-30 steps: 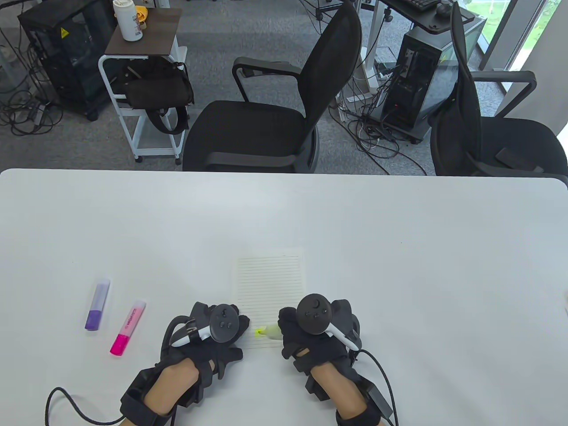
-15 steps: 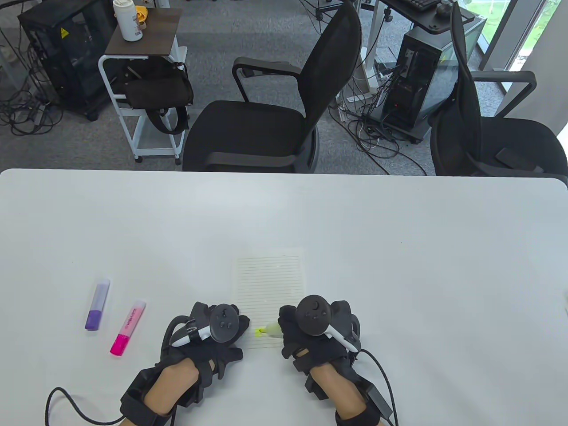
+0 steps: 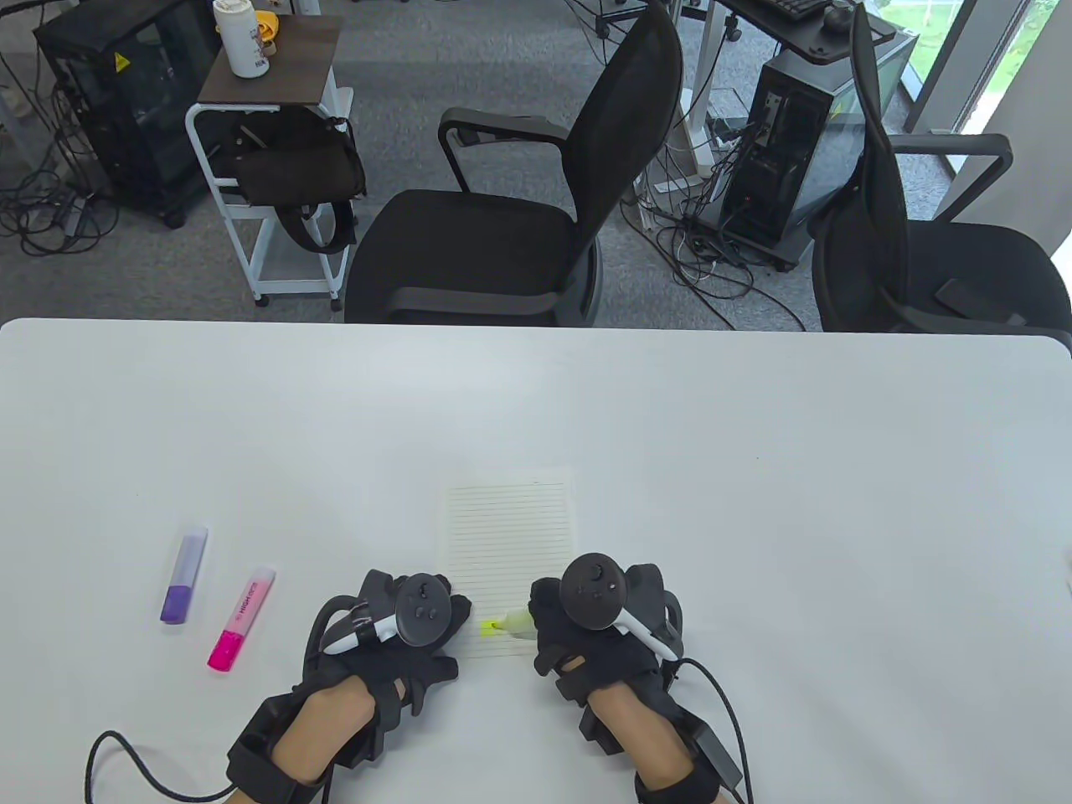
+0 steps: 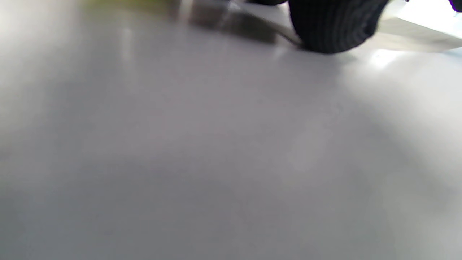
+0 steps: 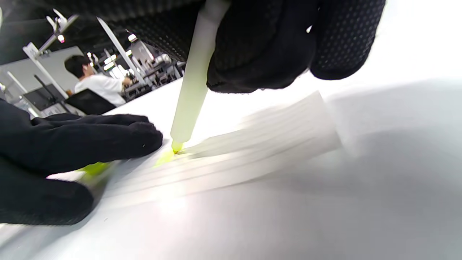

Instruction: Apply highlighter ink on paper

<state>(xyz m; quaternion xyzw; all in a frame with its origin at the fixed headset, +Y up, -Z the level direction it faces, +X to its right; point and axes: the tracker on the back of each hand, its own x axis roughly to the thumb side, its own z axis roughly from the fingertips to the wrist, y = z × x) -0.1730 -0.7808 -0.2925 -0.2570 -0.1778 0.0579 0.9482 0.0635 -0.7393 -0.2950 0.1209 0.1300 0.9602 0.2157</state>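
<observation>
The right hand [image 3: 596, 624] pinches the yellow highlighter [image 5: 191, 86], its tip touching the lined paper [image 3: 512, 536] near the sheet's 7 o'clock corner on the bench [image 3: 754, 469]. At the highlighter's 9 o'clock, the left hand [image 3: 402, 628] presses flat on the paper's edge, fingers [image 5: 94, 139] extended together.

table [image 3: 754, 502]: smooth, white, faint sheen | paper [image 3: 511, 536]: matt, ruled sheet | yellow highlighter [image 5: 191, 90]: smooth pale plastic barrel | right hand [image 3: 599, 632], left hand [image 3: 402, 632]: black knit-cloth gloves, dotted fingertips [image 5: 343, 39]
</observation>
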